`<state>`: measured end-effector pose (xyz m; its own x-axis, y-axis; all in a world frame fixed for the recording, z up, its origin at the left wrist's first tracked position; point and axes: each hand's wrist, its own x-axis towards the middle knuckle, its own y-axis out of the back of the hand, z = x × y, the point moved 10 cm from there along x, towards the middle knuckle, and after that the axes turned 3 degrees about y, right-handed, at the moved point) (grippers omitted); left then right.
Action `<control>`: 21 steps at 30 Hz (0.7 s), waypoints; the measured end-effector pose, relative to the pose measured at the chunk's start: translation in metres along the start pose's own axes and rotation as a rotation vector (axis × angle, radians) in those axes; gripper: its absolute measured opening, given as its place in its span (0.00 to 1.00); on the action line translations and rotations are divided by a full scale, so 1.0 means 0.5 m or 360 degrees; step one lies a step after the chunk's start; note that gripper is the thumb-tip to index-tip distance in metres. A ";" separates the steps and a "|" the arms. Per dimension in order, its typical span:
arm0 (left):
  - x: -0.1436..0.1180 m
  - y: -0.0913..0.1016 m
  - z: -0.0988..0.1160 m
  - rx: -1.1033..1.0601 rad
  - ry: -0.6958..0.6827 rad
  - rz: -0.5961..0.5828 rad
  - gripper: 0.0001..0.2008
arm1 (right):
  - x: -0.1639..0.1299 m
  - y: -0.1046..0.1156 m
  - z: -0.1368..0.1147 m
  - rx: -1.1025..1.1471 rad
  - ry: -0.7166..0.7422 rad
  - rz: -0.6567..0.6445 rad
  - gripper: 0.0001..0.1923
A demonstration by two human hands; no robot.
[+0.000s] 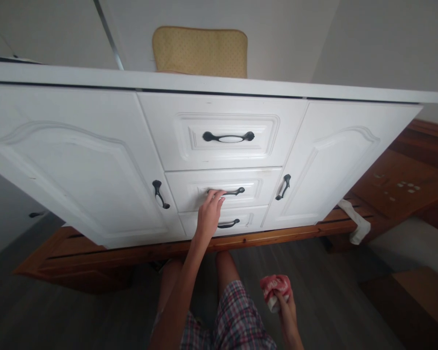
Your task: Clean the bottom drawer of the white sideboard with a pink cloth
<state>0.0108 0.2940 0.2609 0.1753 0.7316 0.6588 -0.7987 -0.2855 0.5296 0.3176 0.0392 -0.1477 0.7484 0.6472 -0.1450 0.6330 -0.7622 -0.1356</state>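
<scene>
My left hand (210, 206) reaches up to the middle drawer (261, 197) of a white cabinet. Its fingers are curled round the left part of that drawer's dark handle (235, 192). The drawer front looks flush with the ones above and below. Low on the right, my right hand (285, 308) is closed on a bunched red and white cloth (276, 287), held away from the cabinet. Just under my left hand is the bottom drawer's handle (229, 224), and the top drawer's handle (228, 137) has a pale oval inset.
Cabinet doors with dark handles flank the drawers, the left door (95, 184) and the right door (321, 170). A yellow dotted pad (200, 51) leans behind the cabinet top. Below runs a wooden bench (246, 240); a white cloth (356, 224) hangs off it at right. A brown box (419, 301) stands lower right.
</scene>
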 end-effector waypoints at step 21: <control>-0.128 0.060 0.079 -0.0052 -0.0077 -0.0112 0.15 | 0.101 0.101 -0.370 0.0209 0.0347 0.0250 0.36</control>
<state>-0.0017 0.2141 0.2555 0.2589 0.7181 0.6459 -0.8014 -0.2136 0.5586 0.4241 0.0315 0.0192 0.8691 0.4933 0.0377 0.4856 -0.8360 -0.2556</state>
